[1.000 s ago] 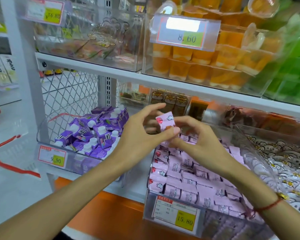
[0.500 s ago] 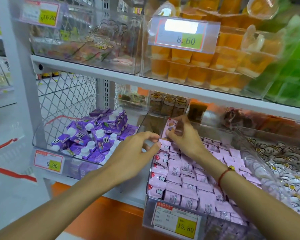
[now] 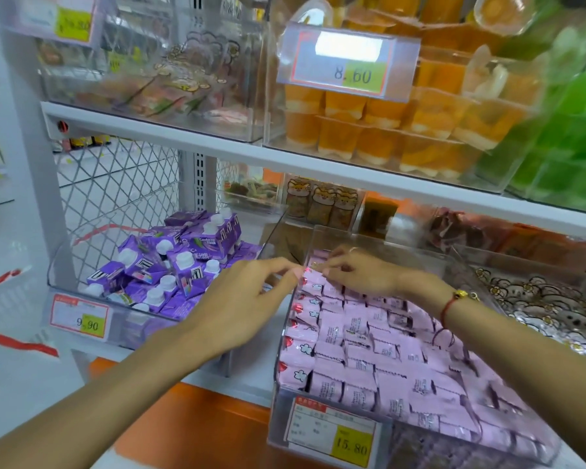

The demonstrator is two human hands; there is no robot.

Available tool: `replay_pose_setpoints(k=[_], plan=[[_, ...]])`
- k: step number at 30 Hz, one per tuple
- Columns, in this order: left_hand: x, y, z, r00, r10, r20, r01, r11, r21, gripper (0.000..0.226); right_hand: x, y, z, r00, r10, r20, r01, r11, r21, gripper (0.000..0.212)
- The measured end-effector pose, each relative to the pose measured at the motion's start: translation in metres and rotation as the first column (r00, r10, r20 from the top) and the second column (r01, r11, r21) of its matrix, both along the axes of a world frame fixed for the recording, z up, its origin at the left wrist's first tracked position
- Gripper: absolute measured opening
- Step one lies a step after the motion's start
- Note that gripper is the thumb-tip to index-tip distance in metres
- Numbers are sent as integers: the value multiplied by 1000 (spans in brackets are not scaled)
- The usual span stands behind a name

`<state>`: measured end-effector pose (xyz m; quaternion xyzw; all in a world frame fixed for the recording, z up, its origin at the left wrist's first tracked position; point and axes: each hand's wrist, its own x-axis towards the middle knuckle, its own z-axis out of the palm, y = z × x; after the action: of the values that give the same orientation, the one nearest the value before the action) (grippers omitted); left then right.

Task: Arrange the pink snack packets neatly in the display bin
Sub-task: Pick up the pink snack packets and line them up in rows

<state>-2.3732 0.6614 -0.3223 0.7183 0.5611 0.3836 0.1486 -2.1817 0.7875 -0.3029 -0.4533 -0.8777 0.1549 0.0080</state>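
Note:
Rows of pink snack packets [image 3: 369, 350] fill a clear display bin [image 3: 282, 346] on the lower shelf, with a 15.80 price tag [image 3: 335, 434] on its front. My right hand [image 3: 359, 272] reaches into the bin's back left corner. Its curled fingertips pinch a pink packet [image 3: 313, 270] down among the back row. My left hand [image 3: 247, 299] hovers at the bin's left wall with relaxed fingers. Its index fingertip is close to the same packet and it holds nothing.
Purple drink cartons [image 3: 183, 262] lie heaped in the clear bin to the left. A bin of cartoon-printed packets [image 3: 538, 306] stands to the right. The shelf above [image 3: 285, 164] carries orange jelly cups [image 3: 386, 130] and green packs [image 3: 572, 130], low over the bins.
Both hands held one pink packet up in front of the bin. The right hand has carried it down into the back left corner, and the left hand let go and followed to the bin's wall.

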Motion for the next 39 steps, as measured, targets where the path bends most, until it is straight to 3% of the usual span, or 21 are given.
replay_pose_setpoints(k=[3,8,15,18,20,22,24,25,26,29,32,34,37,39], plan=[[0,0,-1,1000,18,4,-18,1000,-7,26,-4,5,-3,929,-186,-321,172,983,-71,23],[1,-1,-4,999,26,35,-27,999,20,28,-21,17,-17,963,-217,-161,250,940,232,25],[2,1,-3,998,55,43,-54,998,-28,28,-20,17,-19,871,-204,-447,312,933,181,13],[1,2,-2,998,56,39,-54,998,-28,23,-24,11,-11,618,-268,-739,365,931,-33,10],[1,2,-2,998,48,33,-47,999,-23,22,-25,0,-1,429,-300,-852,428,898,-101,7],[1,2,-2,998,43,37,-42,999,-21,25,-24,-15,8,130,-307,-943,451,865,-219,7],[1,1,0,998,24,54,-25,1000,9,39,-18,-34,16,-216,-350,-911,338,849,-406,8],[2,1,1,997,4,77,-7,999,32,52,-15,-44,19,-306,-385,-871,271,842,-467,11],[2,0,2,995,-23,99,18,998,54,63,-12,-53,21,-328,-435,-838,213,830,-515,16],[6,-4,7,996,-87,14,83,977,194,73,-11,-74,20,-185,-589,-787,73,790,-609,23],[5,-2,10,997,-77,1,73,938,339,53,-13,-88,20,-119,-658,-743,-31,751,-660,15],[6,-2,14,983,-94,155,42,949,311,43,-11,-91,24,-69,-657,-750,-22,753,-658,18],[10,-2,20,851,-108,514,63,993,104,28,-6,-91,26,215,-553,-805,219,830,-513,34],[11,-2,22,806,-68,588,68,997,23,12,-2,-92,27,375,-393,-840,278,912,-302,39]])
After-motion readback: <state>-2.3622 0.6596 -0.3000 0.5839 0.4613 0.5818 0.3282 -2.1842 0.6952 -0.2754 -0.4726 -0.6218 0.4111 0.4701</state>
